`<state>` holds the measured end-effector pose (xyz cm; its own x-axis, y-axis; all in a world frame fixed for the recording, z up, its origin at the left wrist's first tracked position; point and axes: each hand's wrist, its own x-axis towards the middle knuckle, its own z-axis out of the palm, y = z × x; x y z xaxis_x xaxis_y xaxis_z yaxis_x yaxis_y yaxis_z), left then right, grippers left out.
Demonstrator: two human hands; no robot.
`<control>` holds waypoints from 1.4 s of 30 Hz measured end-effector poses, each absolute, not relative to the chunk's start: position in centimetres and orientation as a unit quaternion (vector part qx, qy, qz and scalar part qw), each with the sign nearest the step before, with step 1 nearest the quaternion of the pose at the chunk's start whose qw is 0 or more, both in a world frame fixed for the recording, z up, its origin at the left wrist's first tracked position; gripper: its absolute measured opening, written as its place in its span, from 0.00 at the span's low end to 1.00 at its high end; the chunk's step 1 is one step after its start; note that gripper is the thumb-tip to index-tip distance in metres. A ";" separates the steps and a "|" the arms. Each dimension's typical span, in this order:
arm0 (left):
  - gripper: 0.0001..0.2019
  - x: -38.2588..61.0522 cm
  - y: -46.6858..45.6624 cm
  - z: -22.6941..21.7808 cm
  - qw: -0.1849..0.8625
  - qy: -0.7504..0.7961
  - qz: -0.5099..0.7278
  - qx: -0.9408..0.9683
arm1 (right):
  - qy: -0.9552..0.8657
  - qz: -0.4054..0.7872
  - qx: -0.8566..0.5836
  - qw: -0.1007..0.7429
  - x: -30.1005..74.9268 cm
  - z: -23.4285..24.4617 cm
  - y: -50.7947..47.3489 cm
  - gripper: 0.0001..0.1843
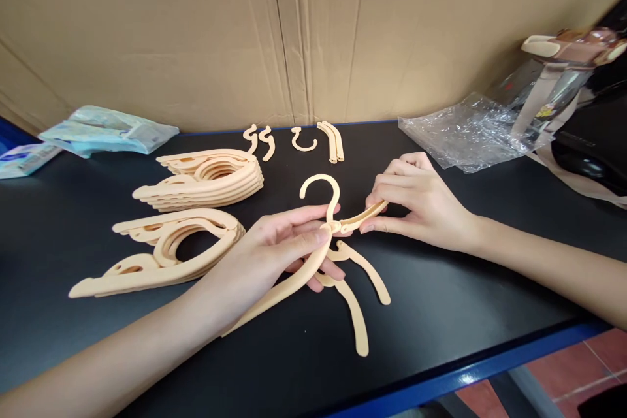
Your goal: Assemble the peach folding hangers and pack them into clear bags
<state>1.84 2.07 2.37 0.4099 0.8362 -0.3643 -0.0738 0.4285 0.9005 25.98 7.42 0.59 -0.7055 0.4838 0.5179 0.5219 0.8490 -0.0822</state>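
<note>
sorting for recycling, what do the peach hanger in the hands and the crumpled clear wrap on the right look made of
Hanger: looks like moulded plastic with a matte peach finish. The colour is uniform, the edges are smooth and rounded, and the thin arms are jointed below the hook.
Clear wrap: probably thin, glossy plastic film. It is see-through, crumpled and catches bright glints.

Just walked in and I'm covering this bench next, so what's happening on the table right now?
A person is holding a peach plastic hanger above a black table. The left hand pinches it at the joint under the hook, along one long arm. The right hand grips the shorter arm sticking out to the right. Two loose hanger arms lie just beneath. Two stacks of hangers sit to the left, and small hooks and curved pieces lie along the back edge.
</note>
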 end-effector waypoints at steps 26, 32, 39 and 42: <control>0.12 2.3 1.9 3.0 0.710 0.471 0.311 0.422 | -0.925 -0.044 -0.266 0.267 25.8 0.5 6.9 0.17; 0.13 2.2 2.1 2.9 0.692 0.474 0.307 0.450 | -0.925 -0.014 -0.274 0.263 25.7 0.8 6.7 0.20; 0.17 2.2 2.1 2.9 0.674 0.475 0.301 0.480 | -0.924 0.008 -0.282 0.257 25.7 0.9 6.6 0.22; 0.18 2.2 2.0 2.8 0.669 0.473 0.307 0.484 | -0.922 0.007 -0.289 0.257 25.6 1.2 6.3 0.22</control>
